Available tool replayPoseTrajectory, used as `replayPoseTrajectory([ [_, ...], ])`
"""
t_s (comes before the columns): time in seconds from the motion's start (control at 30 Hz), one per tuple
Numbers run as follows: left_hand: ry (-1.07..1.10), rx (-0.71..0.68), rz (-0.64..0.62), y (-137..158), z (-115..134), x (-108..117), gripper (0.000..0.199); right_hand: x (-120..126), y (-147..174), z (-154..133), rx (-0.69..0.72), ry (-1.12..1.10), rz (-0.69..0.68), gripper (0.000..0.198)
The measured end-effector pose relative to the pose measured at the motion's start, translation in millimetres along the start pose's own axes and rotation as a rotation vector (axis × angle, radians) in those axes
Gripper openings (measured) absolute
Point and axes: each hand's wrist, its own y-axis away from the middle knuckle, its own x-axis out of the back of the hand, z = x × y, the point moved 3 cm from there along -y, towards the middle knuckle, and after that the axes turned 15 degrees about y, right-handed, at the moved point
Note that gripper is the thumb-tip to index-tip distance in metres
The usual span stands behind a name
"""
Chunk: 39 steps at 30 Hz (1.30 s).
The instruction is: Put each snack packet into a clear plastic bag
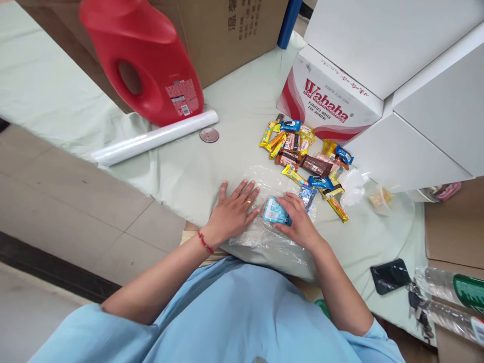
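Observation:
My left hand [234, 212] lies flat with fingers spread, on the left part of a sheet of clear plastic film [260, 234]. My right hand [297, 219] is closed around the right side of a small light-blue packet [273, 210] with a white label, which is over the film. Its underside is hidden, so I cannot tell whether it touches the film. Just beyond my right fingers is a dark-blue wrapped snack [308, 195]. Farther back lies a loose pile of wrapped snacks [293, 143] in yellow, brown, red and blue.
A roll of clear film [159, 137] lies at the left by a red jug [151, 60] and a round brown disc [209, 134]. Cardboard [227, 40] and a Wahaha box [325, 101] stand behind. Right are a plastic cup [380, 200], black pouch [390, 276], keys [419, 307] and bottles [434, 285].

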Motion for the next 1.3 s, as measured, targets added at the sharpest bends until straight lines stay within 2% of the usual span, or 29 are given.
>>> replayPoseTrajectory([
  [0.1,0.002,-0.001,-0.002,0,0,1,0.06,3,-4,0,0.067,0.002,0.03,0.065],
  [0.2,0.008,0.005,-0.017,-1,-2,2,0.059,0,-11,-6,0.121,0.038,-0.013,0.064],
  [0.33,0.022,0.024,-0.041,-2,-6,2,0.06,-6,-13,-10,0.06,0.088,-0.08,0.063],
  [0.5,0.016,0.022,-0.058,-3,-7,0,0.059,-9,-7,-12,-0.009,0.108,-0.05,0.064],
  [0.6,0.038,0.028,-0.074,-4,-11,2,0.058,-10,-7,-12,-0.012,0.115,-0.066,0.063],
  [0.7,0.109,0.029,-0.074,-5,-20,14,0.057,-1,-3,-12,0.018,0.078,-0.065,0.063],
  [0.83,0.265,-0.073,-0.093,7,-26,43,0.047,28,22,-9,-0.053,-0.052,0.047,0.049],
  [0.9,0.334,-0.153,-0.18,19,-26,54,0.05,42,45,-11,-0.104,-0.091,0.097,0.04],
  [0.97,0.368,-0.197,-0.279,33,-28,59,0.061,47,70,-16,-0.111,-0.083,0.132,0.04],
  [1.03,0.368,-0.198,-0.341,45,-33,59,0.069,42,94,-25,-0.084,-0.041,0.149,0.049],
  [1.1,0.354,-0.192,-0.353,52,-40,56,0.065,27,113,-32,-0.058,0.016,0.132,0.052],
  [1.23,0.367,-0.191,-0.318,50,-52,48,0.031,0,128,-35,-0.12,0.069,0.099,0.029],
  [1.3,0.419,-0.161,-0.308,42,-52,51,0.03,1,126,-33,-0.154,0.044,0.131,0.022],
])
